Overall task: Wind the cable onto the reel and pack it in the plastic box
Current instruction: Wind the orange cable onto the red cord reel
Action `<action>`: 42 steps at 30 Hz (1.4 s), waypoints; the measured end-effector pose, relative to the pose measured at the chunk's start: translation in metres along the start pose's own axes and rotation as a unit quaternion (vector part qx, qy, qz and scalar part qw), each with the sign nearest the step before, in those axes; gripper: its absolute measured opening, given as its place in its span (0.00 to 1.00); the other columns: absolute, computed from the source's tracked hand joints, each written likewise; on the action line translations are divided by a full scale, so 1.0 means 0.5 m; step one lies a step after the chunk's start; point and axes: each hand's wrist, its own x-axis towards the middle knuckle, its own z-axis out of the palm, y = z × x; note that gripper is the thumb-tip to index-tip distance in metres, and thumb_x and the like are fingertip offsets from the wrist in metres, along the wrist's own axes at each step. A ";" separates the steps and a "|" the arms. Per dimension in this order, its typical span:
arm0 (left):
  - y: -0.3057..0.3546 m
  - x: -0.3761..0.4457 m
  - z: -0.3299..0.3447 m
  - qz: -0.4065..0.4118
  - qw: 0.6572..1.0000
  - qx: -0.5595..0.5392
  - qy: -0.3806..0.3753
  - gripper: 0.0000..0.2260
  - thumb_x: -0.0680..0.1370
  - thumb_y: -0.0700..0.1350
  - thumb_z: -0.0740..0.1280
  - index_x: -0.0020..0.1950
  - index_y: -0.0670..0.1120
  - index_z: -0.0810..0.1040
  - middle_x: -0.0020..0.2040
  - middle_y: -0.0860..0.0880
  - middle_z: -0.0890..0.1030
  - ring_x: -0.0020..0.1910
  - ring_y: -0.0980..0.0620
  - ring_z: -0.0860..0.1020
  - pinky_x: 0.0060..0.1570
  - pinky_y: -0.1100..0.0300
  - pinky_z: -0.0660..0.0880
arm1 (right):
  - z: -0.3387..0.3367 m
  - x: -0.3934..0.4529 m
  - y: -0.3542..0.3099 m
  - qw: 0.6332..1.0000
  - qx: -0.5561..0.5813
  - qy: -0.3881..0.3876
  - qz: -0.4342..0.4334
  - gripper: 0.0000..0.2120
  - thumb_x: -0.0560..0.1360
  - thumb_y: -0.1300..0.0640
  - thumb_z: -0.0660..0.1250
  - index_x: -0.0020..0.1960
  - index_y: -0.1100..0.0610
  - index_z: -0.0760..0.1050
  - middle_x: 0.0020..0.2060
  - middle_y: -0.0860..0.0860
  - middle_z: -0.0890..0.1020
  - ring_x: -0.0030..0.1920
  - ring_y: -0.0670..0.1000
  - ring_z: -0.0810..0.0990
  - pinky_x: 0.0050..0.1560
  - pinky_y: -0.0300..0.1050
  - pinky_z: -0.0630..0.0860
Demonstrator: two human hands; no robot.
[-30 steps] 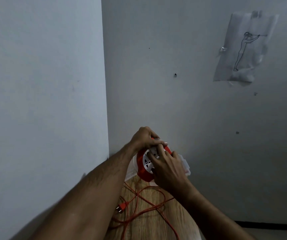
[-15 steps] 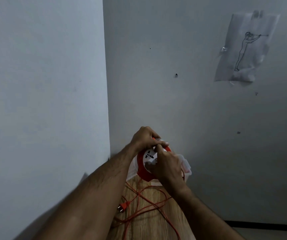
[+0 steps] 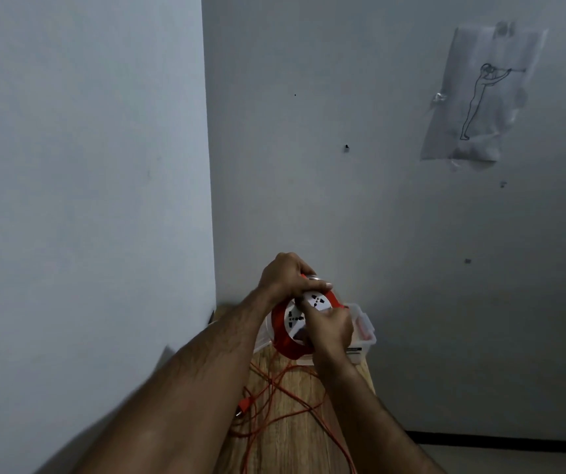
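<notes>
Since a second ago my right hand (image 3: 331,328) has slid from 6 toward 4 o'clock on the reel (image 3: 293,331), baring more of the white socket face.

My left hand (image 3: 286,275) clamps the reel's top rim at 12 o'clock; the right is closed at the face, on what I cannot tell. Reel hangs on edge, axle pointing at me, above the plastic box (image 3: 363,331), which sits just behind it. Loose cable (image 3: 274,393) trails toward 6 o'clock over the surface (image 3: 295,449), plug (image 3: 244,405) at 7. Wall crowds 9 o'clock and the surface edge lies close at 3.
</notes>
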 end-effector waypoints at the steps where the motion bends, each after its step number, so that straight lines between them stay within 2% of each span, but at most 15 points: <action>1: -0.006 0.001 -0.002 -0.007 1.000 -0.018 -0.001 0.22 0.64 0.66 0.78 0.44 0.49 0.89 0.40 0.54 0.87 0.37 0.60 0.84 0.39 0.57 0.82 | -0.006 -0.002 -0.003 0.999 -0.014 -0.010 -0.039 0.11 0.73 0.50 0.75 0.42 0.57 0.78 0.34 0.52 0.84 0.34 0.49 0.84 0.39 0.51 0.84; 3: -0.016 0.002 -0.010 -0.019 0.998 -0.067 0.003 0.22 0.62 0.66 0.78 0.42 0.50 0.89 0.37 0.55 0.87 0.37 0.58 0.85 0.43 0.51 0.84 | -0.021 -0.010 -0.009 0.975 -0.096 -0.012 -0.202 0.07 0.74 0.55 0.75 0.43 0.55 0.78 0.35 0.49 0.83 0.34 0.46 0.83 0.37 0.47 0.83; 4: -0.017 0.003 -0.014 -0.021 0.996 -0.081 0.006 0.22 0.62 0.66 0.78 0.43 0.50 0.89 0.38 0.54 0.87 0.37 0.58 0.85 0.44 0.50 0.84 | -0.031 -0.014 -0.011 0.939 -0.151 -0.003 -0.309 0.06 0.73 0.58 0.75 0.44 0.56 0.78 0.37 0.49 0.84 0.35 0.46 0.82 0.37 0.43 0.81; 5: -0.016 0.003 -0.019 -0.018 0.996 -0.083 0.005 0.22 0.63 0.65 0.78 0.44 0.49 0.89 0.39 0.53 0.87 0.37 0.59 0.85 0.45 0.50 0.84 | -0.040 -0.015 -0.010 0.889 -0.202 -0.005 -0.411 0.06 0.72 0.59 0.74 0.47 0.57 0.78 0.40 0.51 0.84 0.38 0.48 0.83 0.39 0.41 0.81; 7: -0.009 0.004 -0.028 -0.002 0.998 -0.068 -0.009 0.22 0.64 0.65 0.78 0.45 0.48 0.89 0.42 0.53 0.88 0.38 0.60 0.84 0.46 0.51 0.84 | -0.057 -0.011 -0.009 0.777 -0.305 -0.045 -0.549 0.12 0.71 0.58 0.71 0.54 0.59 0.79 0.51 0.56 0.83 0.50 0.54 0.83 0.48 0.47 0.81; 9: -0.005 0.005 -0.035 0.009 0.998 -0.062 -0.023 0.23 0.64 0.66 0.77 0.45 0.49 0.88 0.41 0.53 0.88 0.39 0.60 0.85 0.47 0.50 0.84 | -0.071 -0.001 -0.008 0.692 -0.428 -0.087 -0.575 0.24 0.68 0.56 0.74 0.63 0.55 0.76 0.62 0.58 0.77 0.62 0.58 0.76 0.57 0.55 0.77; 11: -0.006 0.006 -0.036 0.006 0.998 -0.063 -0.020 0.21 0.65 0.65 0.78 0.45 0.48 0.88 0.41 0.53 0.87 0.39 0.59 0.85 0.47 0.51 0.84 | -0.084 0.013 -0.008 0.673 -0.507 -0.104 -0.529 0.35 0.66 0.55 0.76 0.71 0.52 0.69 0.69 0.57 0.71 0.65 0.57 0.73 0.59 0.55 0.74; 14: -0.004 0.004 -0.031 0.009 0.998 -0.063 -0.015 0.18 0.66 0.62 0.79 0.45 0.48 0.88 0.42 0.53 0.88 0.39 0.59 0.85 0.47 0.52 0.84 | -0.084 0.012 -0.010 0.698 -0.519 -0.107 -0.482 0.36 0.70 0.50 0.71 0.75 0.49 0.63 0.71 0.57 0.67 0.63 0.56 0.75 0.57 0.53 0.74; 18: -0.001 0.005 -0.023 0.007 0.998 -0.056 -0.020 0.21 0.66 0.62 0.78 0.47 0.46 0.88 0.44 0.51 0.88 0.41 0.57 0.85 0.49 0.51 0.84 | -0.068 0.000 -0.005 0.715 -0.503 -0.060 -0.481 0.35 0.65 0.45 0.77 0.70 0.52 0.72 0.65 0.60 0.75 0.54 0.58 0.81 0.46 0.54 0.80; 22: -0.005 0.005 -0.017 0.009 0.999 -0.041 -0.028 0.27 0.64 0.66 0.77 0.50 0.47 0.88 0.48 0.51 0.88 0.44 0.58 0.85 0.50 0.51 0.84 | -0.062 0.008 -0.003 0.727 -0.450 -0.050 -0.517 0.34 0.60 0.48 0.83 0.63 0.56 0.78 0.55 0.58 0.82 0.48 0.56 0.84 0.44 0.51 0.83; 26: -0.011 0.004 -0.021 0.007 0.999 -0.037 -0.020 0.28 0.61 0.69 0.77 0.48 0.49 0.88 0.45 0.54 0.88 0.41 0.61 0.84 0.47 0.52 0.84 | -0.052 0.014 -0.008 0.772 -0.387 -0.083 -0.498 0.27 0.68 0.51 0.80 0.64 0.55 0.78 0.55 0.54 0.85 0.50 0.53 0.85 0.53 0.47 0.81; 29: -0.011 0.005 -0.024 0.006 0.999 -0.044 -0.015 0.26 0.62 0.68 0.77 0.47 0.49 0.88 0.43 0.54 0.88 0.38 0.61 0.84 0.45 0.52 0.84 | -0.041 0.012 -0.005 0.840 -0.334 -0.082 -0.419 0.26 0.73 0.49 0.75 0.68 0.55 0.75 0.57 0.52 0.84 0.51 0.51 0.85 0.53 0.42 0.80; 34: -0.006 0.001 -0.014 0.001 0.999 -0.040 0.028 0.22 0.63 0.67 0.78 0.43 0.50 0.88 0.37 0.56 0.86 0.34 0.62 0.83 0.37 0.57 0.81 | -0.017 0.001 -0.011 0.948 -0.168 -0.012 -0.271 0.23 0.71 0.47 0.76 0.60 0.54 0.73 0.47 0.47 0.81 0.45 0.43 0.80 0.41 0.32 0.75; 38: 0.000 0.002 -0.003 0.009 0.999 -0.004 0.035 0.22 0.65 0.66 0.78 0.45 0.49 0.89 0.40 0.55 0.87 0.37 0.61 0.83 0.35 0.62 0.75 | 0.010 0.000 -0.001 0.990 -0.080 0.039 -0.112 0.22 0.71 0.45 0.76 0.54 0.56 0.70 0.42 0.49 0.78 0.42 0.49 0.81 0.35 0.40 0.76; 42: -0.003 0.003 0.008 0.018 0.999 0.016 0.022 0.24 0.65 0.65 0.78 0.49 0.47 0.88 0.46 0.52 0.88 0.41 0.59 0.83 0.37 0.64 0.76 | 0.022 -0.002 -0.013 0.996 0.058 0.040 0.062 0.13 0.74 0.49 0.75 0.44 0.54 0.72 0.40 0.51 0.80 0.43 0.54 0.83 0.45 0.51 0.83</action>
